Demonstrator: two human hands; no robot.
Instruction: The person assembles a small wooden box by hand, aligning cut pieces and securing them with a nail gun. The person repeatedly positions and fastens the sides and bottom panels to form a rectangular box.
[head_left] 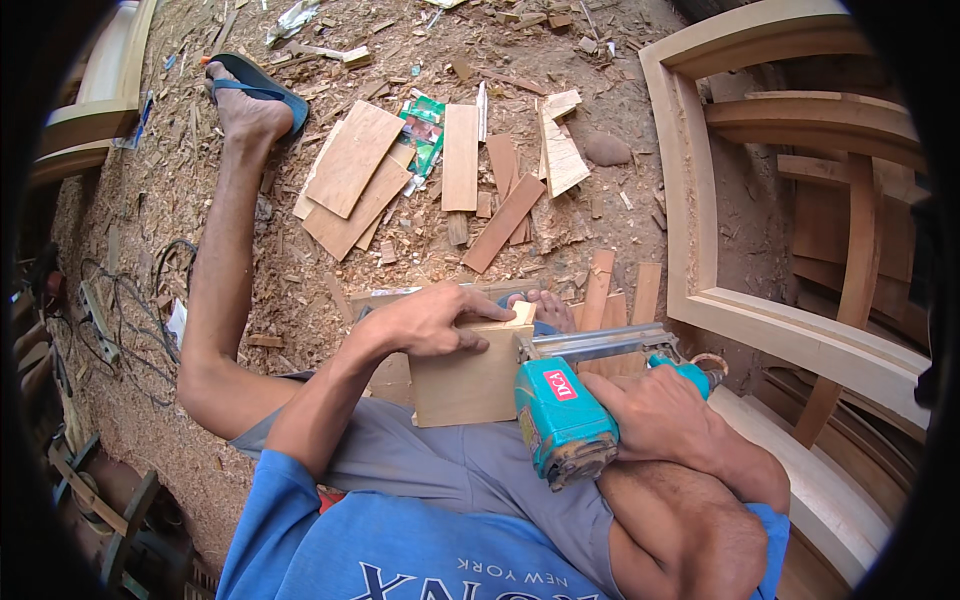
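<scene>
A small box-like piece of pale wood (465, 385) rests against my lap, its broad flat side facing me. My left hand (440, 318) grips its top edge, thumb on the near face. Under the fingertips a thin light wood strip (522, 314) lies along the top. My right hand (655, 410) is wrapped round the handle of a teal nail gun (567, 415) with a long metal magazine (600, 342). The gun's nose meets or nearly meets the box's right upper corner; the exact contact is hidden.
Several cut boards (355, 160) lie on the shaving-covered ground ahead, beside a green wrapper (425, 130) and a stone (607, 149). A large wooden frame (690, 200) stands at the right. Black cables (135, 320) and a power strip (100, 320) lie at the left.
</scene>
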